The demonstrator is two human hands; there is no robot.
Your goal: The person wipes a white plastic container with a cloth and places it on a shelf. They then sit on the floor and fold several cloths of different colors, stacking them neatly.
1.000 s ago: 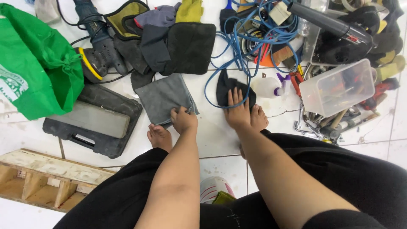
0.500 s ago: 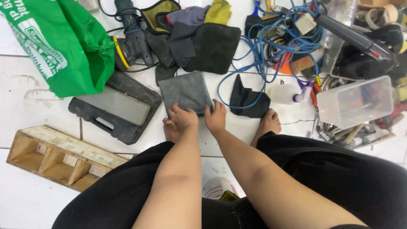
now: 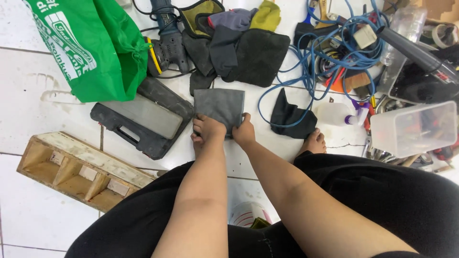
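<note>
Two hands (image 3: 209, 129) (image 3: 245, 132) grip a flat, seemingly folded grey cloth (image 3: 219, 103)

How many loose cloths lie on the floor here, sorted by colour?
Grey, held flat by the left hand and right hand: 1, the folded grey cloth
Black: 2, the large black cloth and the small black cloth
Yellow: 1, the yellow cloth
Purple-grey: 1, the purple-grey cloth
Total: 5

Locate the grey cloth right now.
Head view, centre: the grey cloth lies flat on the white tile floor, its near edge under the left hand and right hand, between the black tool case and the black cloth.
</note>
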